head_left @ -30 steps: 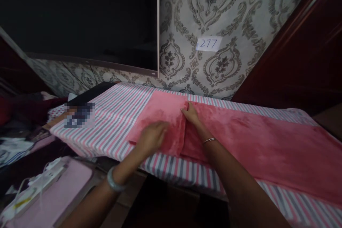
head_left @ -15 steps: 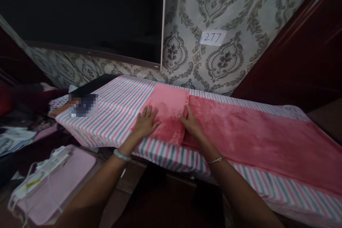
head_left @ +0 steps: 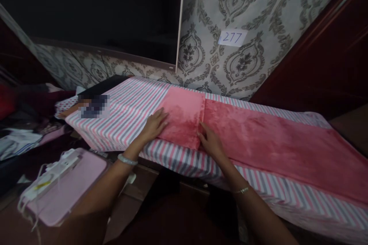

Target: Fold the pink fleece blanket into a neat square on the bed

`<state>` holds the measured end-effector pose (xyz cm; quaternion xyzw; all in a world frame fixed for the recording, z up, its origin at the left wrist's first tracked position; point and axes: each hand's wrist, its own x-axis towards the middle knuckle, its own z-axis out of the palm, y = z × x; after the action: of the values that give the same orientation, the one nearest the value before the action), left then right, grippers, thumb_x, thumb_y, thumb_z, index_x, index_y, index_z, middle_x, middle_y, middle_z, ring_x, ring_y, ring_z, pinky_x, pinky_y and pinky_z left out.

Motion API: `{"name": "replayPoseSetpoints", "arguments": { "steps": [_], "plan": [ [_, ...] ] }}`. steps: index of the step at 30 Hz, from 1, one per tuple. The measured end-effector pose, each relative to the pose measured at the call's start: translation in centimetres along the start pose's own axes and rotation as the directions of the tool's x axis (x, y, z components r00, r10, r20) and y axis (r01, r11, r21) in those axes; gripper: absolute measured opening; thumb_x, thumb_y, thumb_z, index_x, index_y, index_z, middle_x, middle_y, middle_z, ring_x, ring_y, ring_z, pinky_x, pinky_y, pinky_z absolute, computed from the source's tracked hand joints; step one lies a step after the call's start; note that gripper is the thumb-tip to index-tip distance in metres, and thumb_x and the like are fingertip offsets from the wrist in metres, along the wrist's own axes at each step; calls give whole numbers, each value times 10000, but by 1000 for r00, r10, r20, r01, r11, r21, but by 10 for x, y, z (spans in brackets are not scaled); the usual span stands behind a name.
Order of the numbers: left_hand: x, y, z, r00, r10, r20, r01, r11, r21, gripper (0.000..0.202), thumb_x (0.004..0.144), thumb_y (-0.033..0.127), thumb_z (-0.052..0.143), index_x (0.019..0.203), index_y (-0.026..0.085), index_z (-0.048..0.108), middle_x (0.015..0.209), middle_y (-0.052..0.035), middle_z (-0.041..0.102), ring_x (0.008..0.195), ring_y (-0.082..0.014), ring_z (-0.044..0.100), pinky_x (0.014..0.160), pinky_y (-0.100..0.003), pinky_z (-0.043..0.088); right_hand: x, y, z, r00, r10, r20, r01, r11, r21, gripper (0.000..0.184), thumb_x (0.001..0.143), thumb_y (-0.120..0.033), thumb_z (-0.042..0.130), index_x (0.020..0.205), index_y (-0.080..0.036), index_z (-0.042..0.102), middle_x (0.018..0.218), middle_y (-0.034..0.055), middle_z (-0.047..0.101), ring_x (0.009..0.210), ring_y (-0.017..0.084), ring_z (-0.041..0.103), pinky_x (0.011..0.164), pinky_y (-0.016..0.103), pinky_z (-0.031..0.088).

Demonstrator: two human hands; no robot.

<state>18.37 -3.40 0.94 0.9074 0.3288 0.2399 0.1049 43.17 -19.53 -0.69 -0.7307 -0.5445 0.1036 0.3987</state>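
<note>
A long pink fleece cloth [head_left: 276,138] lies along a table covered by a pink, grey and white striped sheet [head_left: 126,115]. The cloth's left end is folded over into a flap [head_left: 184,116]. My left hand [head_left: 154,123] rests flat on the flap's left edge, fingers stretched out. My right hand [head_left: 211,141] lies flat beside the flap's right edge, near the front of the cloth, fingers together and extended. Neither hand grips anything.
A dark television screen [head_left: 92,11] hangs on the patterned wall, beside a paper label reading 277 [head_left: 232,37]. A pink case with a white power strip [head_left: 54,178] sits low at the left. Piled clothes [head_left: 20,138] lie further left. A dark wooden door [head_left: 327,49] stands at the right.
Both hands slid over the folded flap toward the table's front edge. The left hand went from loosely curled over the flap to lying flat at its left edge.
</note>
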Motion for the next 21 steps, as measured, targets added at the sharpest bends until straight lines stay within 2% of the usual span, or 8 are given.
{"name": "replayPoseSetpoints", "arguments": {
  "steps": [2, 4, 6, 9, 13, 21],
  "plan": [
    [-13, -7, -9, 993, 88, -74, -92, 994, -53, 414, 1006, 397, 403, 1273, 185, 636, 1425, -139, 570, 1328, -262, 516, 1107, -487, 408, -15, -2, -7, 1000, 13, 20, -13, 999, -29, 556, 891, -404, 545, 1414, -215, 569, 963, 87, 741, 881, 263, 679, 818, 386, 538],
    [-27, -12, -16, 985, 141, -96, -150, 984, -92, 375, 1001, 377, 414, 1165, 177, 685, 1305, -137, 647, 1227, -247, 582, 1069, -471, 446, -27, -6, -10, 998, 23, 64, -23, 1000, -3, 581, 881, -430, 542, 1418, -209, 563, 759, 37, 702, 688, 226, 646, 691, 348, 532],
    [-39, -17, -21, 985, 147, -92, -157, 980, -121, 351, 992, 372, 440, 1126, 173, 695, 1270, -141, 664, 1198, -247, 594, 1047, -470, 466, -34, -11, -9, 995, 11, 97, -14, 999, 39, 606, 850, -423, 566, 1418, -212, 561, 696, 4, 666, 628, 202, 619, 637, 317, 512],
    [-50, -24, -25, 991, 122, -56, -129, 981, -144, 335, 971, 386, 492, 1161, 187, 683, 1320, -135, 643, 1238, -253, 571, 1067, -481, 453, -37, -16, -5, 993, 8, 116, -13, 999, 40, 594, 797, -401, 612, 1365, -227, 612, 716, 0, 673, 646, 197, 619, 632, 307, 504],
    [-53, -33, -27, 991, 131, 4, -128, 977, -168, 366, 964, 406, 510, 1223, 196, 659, 1393, -127, 602, 1290, -255, 545, 1095, -489, 437, -36, -19, -2, 991, -6, 133, 6, 1000, 3, 538, 755, -378, 666, 1277, -246, 683, 876, 39, 734, 747, 216, 650, 710, 332, 527],
    [-48, -34, -30, 982, 191, -11, -190, 970, -153, 392, 956, 439, 538, 1232, 189, 660, 1347, -139, 633, 1266, -267, 563, 1074, -491, 452, -19, -31, -15, 987, -68, 145, 67, 998, 17, 463, 775, -280, 593, 1215, -207, 718, 974, 69, 744, 780, 205, 653, 731, 329, 529]
  ]
}}
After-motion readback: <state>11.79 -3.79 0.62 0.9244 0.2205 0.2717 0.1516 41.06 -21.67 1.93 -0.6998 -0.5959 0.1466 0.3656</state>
